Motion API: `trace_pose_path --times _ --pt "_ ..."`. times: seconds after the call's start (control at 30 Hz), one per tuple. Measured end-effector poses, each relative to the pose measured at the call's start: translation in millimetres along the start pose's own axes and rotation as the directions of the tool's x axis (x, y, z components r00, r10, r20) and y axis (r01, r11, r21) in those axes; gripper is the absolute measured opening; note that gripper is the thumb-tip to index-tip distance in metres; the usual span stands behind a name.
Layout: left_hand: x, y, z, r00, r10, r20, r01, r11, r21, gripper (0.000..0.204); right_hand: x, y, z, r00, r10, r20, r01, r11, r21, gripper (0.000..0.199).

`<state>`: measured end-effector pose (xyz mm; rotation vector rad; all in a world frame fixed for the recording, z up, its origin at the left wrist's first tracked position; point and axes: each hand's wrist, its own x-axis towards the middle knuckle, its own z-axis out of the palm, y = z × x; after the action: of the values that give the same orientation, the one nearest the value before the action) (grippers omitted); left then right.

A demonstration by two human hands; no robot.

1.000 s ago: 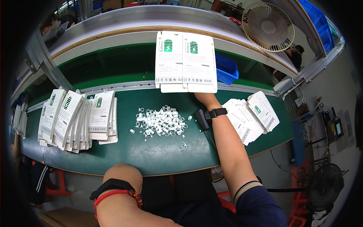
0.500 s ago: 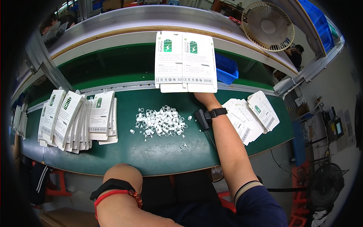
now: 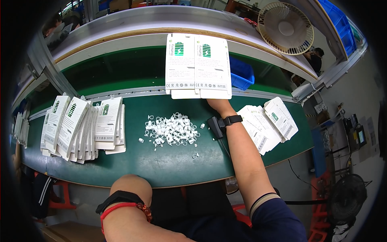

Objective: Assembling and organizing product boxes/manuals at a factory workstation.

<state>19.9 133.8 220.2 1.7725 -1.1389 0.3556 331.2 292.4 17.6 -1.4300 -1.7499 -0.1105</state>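
Note:
My right hand is raised over the far edge of the bench. It holds up two flat white battery boxes, side by side, each with a green battery picture. They hide most of its fingers. My left hand is bent down at the near bench edge, its fingers out of sight. Between my arms lies a heap of small white plastic rings with tabs, a few of them loose around it. Fanned stacks of like boxes are on the left, and more boxes lie right of my forearm.
The green bench top has a metal rail along its far side. Behind the held boxes is a blue bin. A shelf runs above, with a round fan on its right. A black device is strapped to my right wrist.

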Motion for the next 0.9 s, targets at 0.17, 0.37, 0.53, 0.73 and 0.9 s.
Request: trace_pose_path --times 0.17,0.37,0.53,0.73,0.9 --pt "-3 -5 10 0.996 0.050 -0.072 -0.047 0.998 0.037 0.010 -1 0 -1 1.000 0.003 -0.001 -0.003 1.000 -0.020 0.030" --pt "0 -5 4 0.987 0.124 0.099 -0.145 0.961 0.237 0.010 -1 -5 -3 1.000 0.003 -0.002 -0.003 1.000 -0.017 0.029" --pt "0 -7 0 0.991 0.111 0.072 -0.123 0.976 0.178 0.010 -1 0 -3 1.000 -0.008 -0.012 0.008 1.000 -0.003 0.029" --pt "-7 -2 10 0.999 0.037 -0.026 -0.036 0.998 0.043 0.011 2 -4 4 1.000 0.012 -0.011 -0.011 1.000 0.022 0.029" --pt "7 2 3 0.991 0.076 -0.112 -0.040 0.956 0.292 0.010 -3 5 -5 0.997 -0.049 -0.060 0.048 0.999 -0.021 0.026"
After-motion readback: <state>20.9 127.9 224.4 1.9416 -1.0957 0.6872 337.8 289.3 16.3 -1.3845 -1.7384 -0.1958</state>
